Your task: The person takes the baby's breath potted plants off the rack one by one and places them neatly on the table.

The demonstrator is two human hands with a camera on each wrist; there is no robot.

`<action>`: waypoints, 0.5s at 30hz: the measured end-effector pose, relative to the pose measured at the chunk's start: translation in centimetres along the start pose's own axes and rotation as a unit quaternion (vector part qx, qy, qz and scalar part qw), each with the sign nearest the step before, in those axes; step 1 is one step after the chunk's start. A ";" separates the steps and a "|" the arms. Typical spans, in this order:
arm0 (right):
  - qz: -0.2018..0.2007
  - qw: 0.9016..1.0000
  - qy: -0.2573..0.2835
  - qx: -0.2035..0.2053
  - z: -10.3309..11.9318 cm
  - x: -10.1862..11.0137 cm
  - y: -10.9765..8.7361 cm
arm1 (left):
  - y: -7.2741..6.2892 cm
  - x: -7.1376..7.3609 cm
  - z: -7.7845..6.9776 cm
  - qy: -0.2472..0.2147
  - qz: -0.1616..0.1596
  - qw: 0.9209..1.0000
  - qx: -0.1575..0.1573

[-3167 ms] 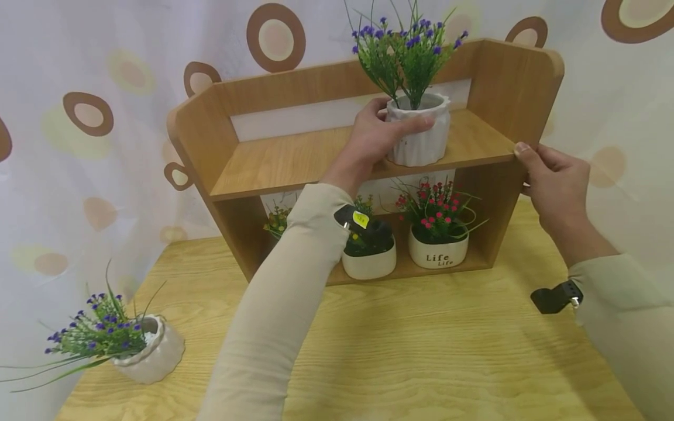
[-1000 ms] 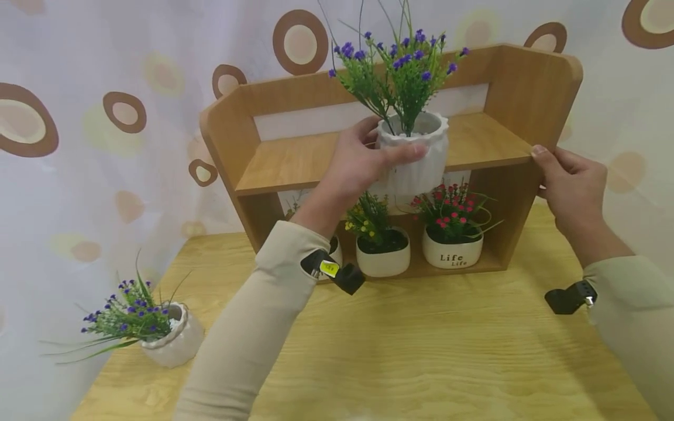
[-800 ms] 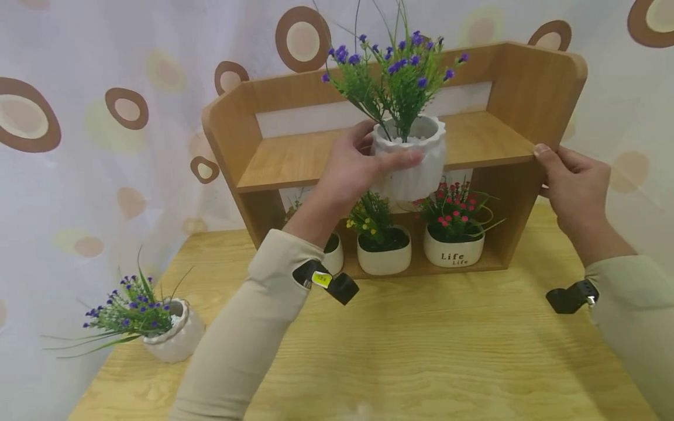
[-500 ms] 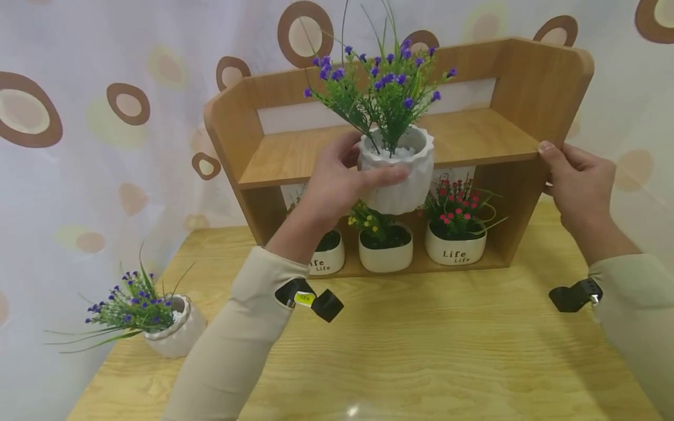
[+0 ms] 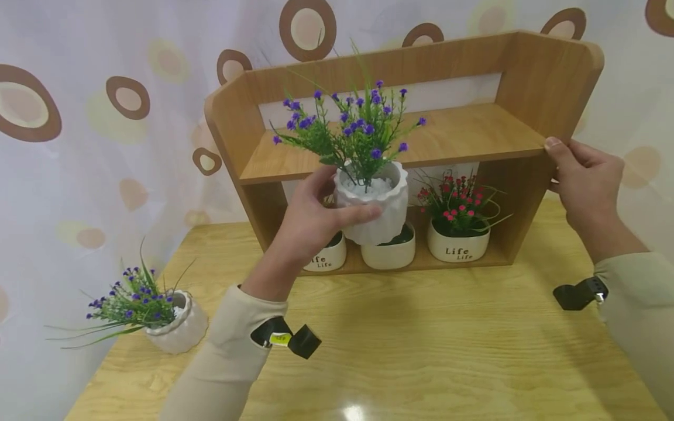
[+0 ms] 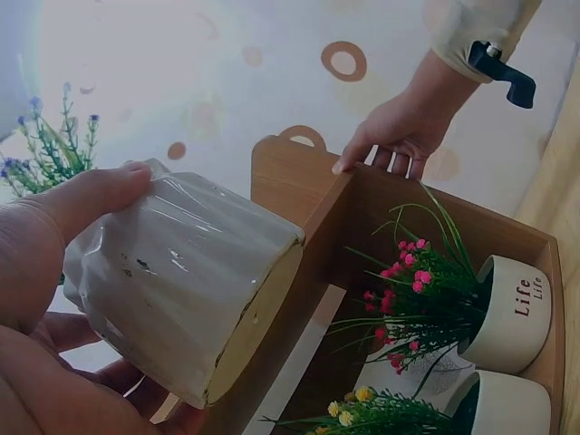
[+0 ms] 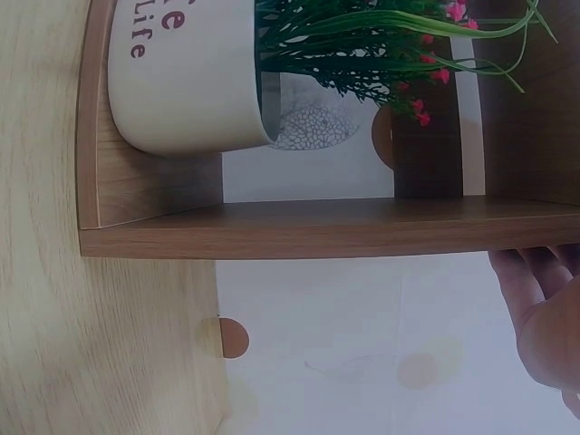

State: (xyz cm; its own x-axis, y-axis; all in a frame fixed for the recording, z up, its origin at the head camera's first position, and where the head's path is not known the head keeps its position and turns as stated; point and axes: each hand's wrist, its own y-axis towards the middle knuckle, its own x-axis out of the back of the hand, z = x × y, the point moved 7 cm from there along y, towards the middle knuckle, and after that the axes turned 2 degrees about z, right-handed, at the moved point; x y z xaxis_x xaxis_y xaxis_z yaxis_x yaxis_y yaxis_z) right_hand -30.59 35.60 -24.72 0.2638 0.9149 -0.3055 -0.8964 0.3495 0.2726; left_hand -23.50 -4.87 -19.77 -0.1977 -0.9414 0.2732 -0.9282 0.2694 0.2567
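Observation:
My left hand [image 5: 310, 225] grips a white ceramic flowerpot [image 5: 379, 219] with purple artificial flowers [image 5: 358, 123], thumb across its front and fingers round the far side. The pot is held in the air in front of the wooden shelf [image 5: 463, 131]; its bare underside [image 6: 258, 317] shows in the left wrist view. My right hand [image 5: 592, 181] pinches the shelf's right side panel, thumb on the front edge near the upper board. Behind the held pot, a cream planter [image 5: 389, 254] on the lower level is partly hidden.
Another white pot with purple flowers [image 5: 179, 330] stands at the table's left. On the lower level are a cream "Life" planter with red flowers [image 5: 458, 245] and, partly behind my left hand, another lettered planter [image 5: 329, 257]. A patterned curtain [image 5: 174, 35] hangs behind the table.
My left hand has brought the flowerpot off the upper board, down, leftward and toward me, below that board's front edge. The right hand keeps its hold on the shelf's side.

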 end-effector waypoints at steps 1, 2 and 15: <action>0.000 1.000 0.001 0.000 0.0 0.0 0.0 | -0.2 0.1 0.1 0.002 -0.002 1.000 0.000; 0.000 1.000 0.002 0.001 0.0 0.0 0.0 | -0.4 0.2 0.3 0.004 -0.004 1.000 -0.001; 0.004 1.000 -0.015 -0.005 -0.1 -0.1 -0.1 | -3.4 1.5 4.0 -0.012 -0.024 0.999 0.036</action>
State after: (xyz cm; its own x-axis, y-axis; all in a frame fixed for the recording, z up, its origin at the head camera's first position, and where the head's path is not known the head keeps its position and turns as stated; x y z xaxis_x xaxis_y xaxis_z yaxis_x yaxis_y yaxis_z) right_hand -30.60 35.42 -24.79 0.2672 0.9234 -0.2756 -0.9021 0.3403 0.2654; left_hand -21.92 -7.97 -23.99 -0.1599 -0.9575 0.2400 -0.9569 0.2100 0.2005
